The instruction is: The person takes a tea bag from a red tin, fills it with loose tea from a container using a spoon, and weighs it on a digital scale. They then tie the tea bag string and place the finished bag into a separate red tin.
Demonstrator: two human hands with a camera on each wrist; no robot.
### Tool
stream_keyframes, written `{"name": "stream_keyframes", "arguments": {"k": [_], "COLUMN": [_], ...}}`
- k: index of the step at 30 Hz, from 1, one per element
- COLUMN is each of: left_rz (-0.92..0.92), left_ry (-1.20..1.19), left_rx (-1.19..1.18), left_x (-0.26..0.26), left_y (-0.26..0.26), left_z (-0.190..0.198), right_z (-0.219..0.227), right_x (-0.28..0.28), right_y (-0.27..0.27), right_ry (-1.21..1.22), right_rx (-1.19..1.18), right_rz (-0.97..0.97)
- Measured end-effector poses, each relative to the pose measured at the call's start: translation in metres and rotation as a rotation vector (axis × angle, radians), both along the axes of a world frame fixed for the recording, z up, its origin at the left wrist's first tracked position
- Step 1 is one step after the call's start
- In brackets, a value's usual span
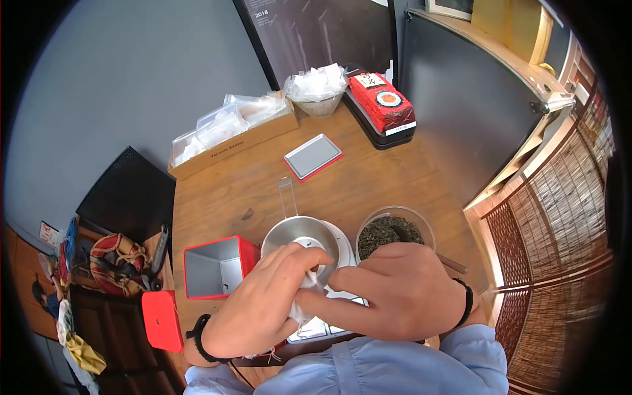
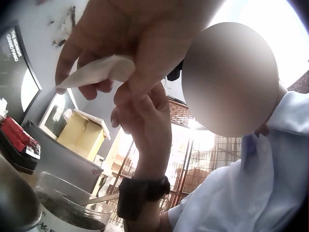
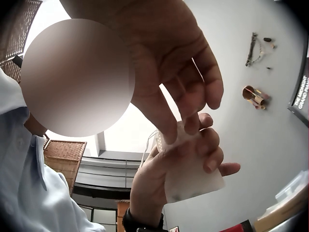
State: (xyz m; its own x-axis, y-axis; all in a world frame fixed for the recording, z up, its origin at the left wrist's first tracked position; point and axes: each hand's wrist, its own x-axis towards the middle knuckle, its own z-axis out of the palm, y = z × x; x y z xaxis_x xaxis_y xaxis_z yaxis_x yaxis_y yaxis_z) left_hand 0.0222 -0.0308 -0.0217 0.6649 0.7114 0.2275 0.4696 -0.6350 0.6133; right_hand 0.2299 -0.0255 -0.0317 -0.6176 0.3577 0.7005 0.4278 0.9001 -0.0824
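Note:
Both hands meet over the near side of a steel pan (image 1: pixel 271 234) with a wire handle, which stands on a white scale (image 1: pixel 347 249). My left hand (image 1: pixel 263 299) holds a small white tea bag (image 3: pixel 190 181), its fingers curled round the pouch. Thumb and fingertips of my right hand (image 1: pixel 401 293) pinch the bag's top edge. A string loop (image 3: pixel 146 145) shows beside the bag in the right wrist view. A few dark bits sit in the pan. Right of it is a clear tub (image 1: pixel 431 230) of dried tea leaves (image 1: pixel 382 237), with a handle sticking out.
Left of the pan stands an open red tin (image 1: pixel 255 253), with a red lid (image 1: pixel 162 320) nearer me. Farther back are a red-edged grey tray (image 1: pixel 313 157), a cardboard box (image 1: pixel 237 143) of plastic-wrapped white bags, a bowl (image 1: pixel 318 105) of white bags and a red package (image 1: pixel 378 102).

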Motion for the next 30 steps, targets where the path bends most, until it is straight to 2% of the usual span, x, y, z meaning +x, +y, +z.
{"name": "stream_keyframes", "arguments": {"k": [9, 17, 22, 24, 27, 29, 30], "left_rz": [-0.056, -0.045, -0.058, 0.006, -0.022, -0.034, -0.056], "left_ry": [0.088, 0.030, 0.045, 0.021, -0.013, -0.058, -0.111], "left_rx": [-0.061, -0.103, -0.191, -0.143, -0.005, 0.041, 0.088], "left_x": [-0.007, -0.008, -0.005, -0.007, -0.001, 0.003, 0.004], "left_y": [0.012, 0.012, 0.006, 0.001, -0.002, -0.002, -0.002], "left_z": [-0.008, -0.011, -0.004, -0.005, -0.005, -0.007, -0.009], "right_z": [-0.007, -0.005, -0.011, -0.011, 0.000, 0.013, 0.007], "right_x": [0.002, 0.003, -0.002, -0.001, 0.011, 0.026, 0.022], "right_y": [0.012, 0.013, 0.004, 0.001, -0.003, -0.003, -0.002], "right_ry": [0.038, -0.106, -0.072, -0.041, -0.070, -0.285, -0.280], "right_rx": [-0.076, -0.065, -0.049, -0.021, -0.072, -0.042, -0.039], "right_rz": [0.034, 0.028, -0.046, -0.069, 0.054, 0.207, 0.219]}}
